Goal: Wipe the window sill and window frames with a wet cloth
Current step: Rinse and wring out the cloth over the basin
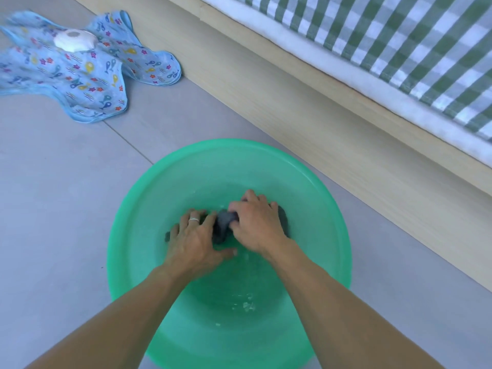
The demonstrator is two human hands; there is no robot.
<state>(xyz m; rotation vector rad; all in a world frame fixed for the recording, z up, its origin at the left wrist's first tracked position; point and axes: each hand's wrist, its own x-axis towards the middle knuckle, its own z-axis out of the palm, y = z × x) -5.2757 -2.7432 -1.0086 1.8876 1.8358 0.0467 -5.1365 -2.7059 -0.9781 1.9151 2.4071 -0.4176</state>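
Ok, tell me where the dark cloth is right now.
In the head view, the dark cloth sits low centre inside the green basin, gripped between the left hand and right hand.

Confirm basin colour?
Green, translucent plastic basin; shows best in the head view, the only one.

Grey tiled floor: green basin, blue patterned cloth.

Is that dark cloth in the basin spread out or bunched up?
Bunched up: the dark cloth is a wad gripped by the left hand and right hand.
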